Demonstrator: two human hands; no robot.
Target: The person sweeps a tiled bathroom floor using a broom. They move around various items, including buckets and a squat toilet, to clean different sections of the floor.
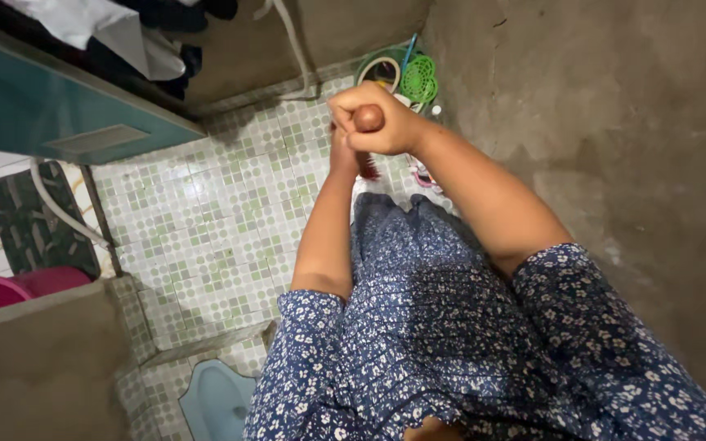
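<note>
Brown wooden handle end [368, 118] pokes out of my right hand [377, 122], which is fisted tight around it up over the glossy green-and-white mosaic tile floor [206, 220]. My left hand [341, 151] sits just below, mostly hidden, so I can't tell its grip; reddish bristles [368, 167] show beside it. Green round plastic strainers [418, 77] lie by the rough concrete wall [614, 122].

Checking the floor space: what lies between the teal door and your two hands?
In the head view, only bare green-and-white tiled floor lies between the teal door and the hands: right hand fisted, left hand just beneath it.
</note>
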